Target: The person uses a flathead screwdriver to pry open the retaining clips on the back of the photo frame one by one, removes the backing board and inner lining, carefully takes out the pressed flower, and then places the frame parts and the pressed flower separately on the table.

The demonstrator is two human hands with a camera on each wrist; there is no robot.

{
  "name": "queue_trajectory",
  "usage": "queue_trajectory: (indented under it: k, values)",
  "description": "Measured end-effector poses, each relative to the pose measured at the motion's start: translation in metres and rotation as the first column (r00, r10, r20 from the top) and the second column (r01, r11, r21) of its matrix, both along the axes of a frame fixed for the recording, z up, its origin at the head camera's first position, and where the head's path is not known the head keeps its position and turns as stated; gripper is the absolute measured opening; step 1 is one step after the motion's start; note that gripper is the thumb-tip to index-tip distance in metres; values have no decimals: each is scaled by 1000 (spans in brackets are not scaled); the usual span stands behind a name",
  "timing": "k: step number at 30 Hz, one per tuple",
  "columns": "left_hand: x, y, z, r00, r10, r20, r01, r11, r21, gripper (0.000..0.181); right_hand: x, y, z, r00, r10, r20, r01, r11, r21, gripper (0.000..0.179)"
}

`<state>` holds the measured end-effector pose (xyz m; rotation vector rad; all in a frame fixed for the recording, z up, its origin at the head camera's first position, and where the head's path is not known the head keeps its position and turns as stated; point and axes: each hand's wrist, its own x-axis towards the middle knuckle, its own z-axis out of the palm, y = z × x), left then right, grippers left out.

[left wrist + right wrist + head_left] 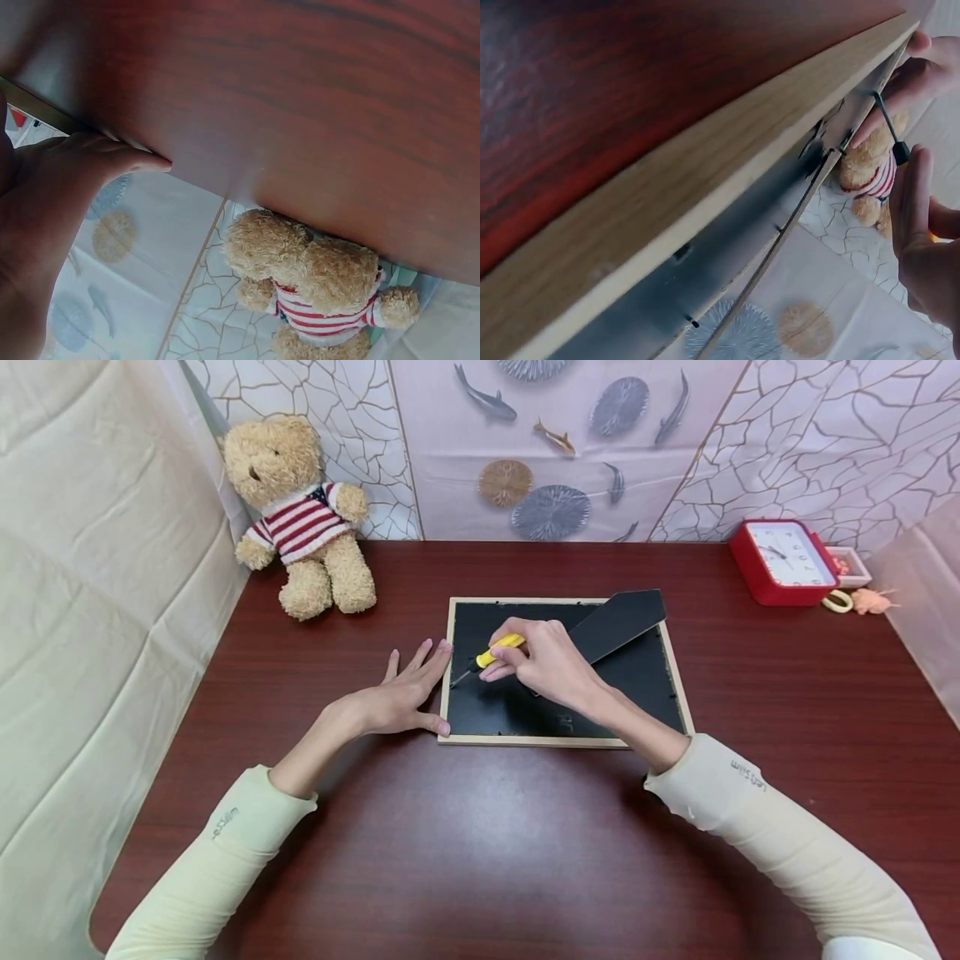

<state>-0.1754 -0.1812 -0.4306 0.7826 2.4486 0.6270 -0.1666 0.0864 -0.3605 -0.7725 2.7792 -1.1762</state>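
A picture frame [567, 741] with a pale wooden rim lies back side up on the table, its black backing board [487, 714] showing. Across the backing a black easel stand [619, 625] slants to the upper right. My right hand [551, 664] grips a screwdriver [501, 648] by its yellow handle; the tip meets the backing's left edge, near a small tab. In the right wrist view the screwdriver shaft [886, 117] shows clearly. My left hand [397, 697] lies with spread fingers against the frame's left side, thumb at the lower left corner.
A teddy bear [300, 518] in a striped sweater sits at the back left. At the back right stand a red clock [784, 562], a small white box [851, 568], a yellow ring [837, 602] and a fuzzy peach-coloured item [872, 602]. Patterned cloth hangs behind the table.
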Motion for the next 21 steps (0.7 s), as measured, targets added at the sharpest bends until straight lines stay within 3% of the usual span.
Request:
queue_trajectory:
  k: [7,11,14,21]
  values:
    - [1,2,5,1000,3,8,-3,1000,-9,126,13,-14,3,990,44,-131,-48,999,-24,8]
    - [1,2,7,1000,4,8,-4,1000,-8,124,18,-26,7,989,83,-122,-88,996,-31,5]
    - [1,2,7,1000,8,19,-8,1000,-14,124,17,-34,12,989,101,-111,-100,995,12,9]
    - [1,1,6,1000,5,26,-4,1000,-14,125,14,-52,24,973,141,-180,-112,980,165,10]
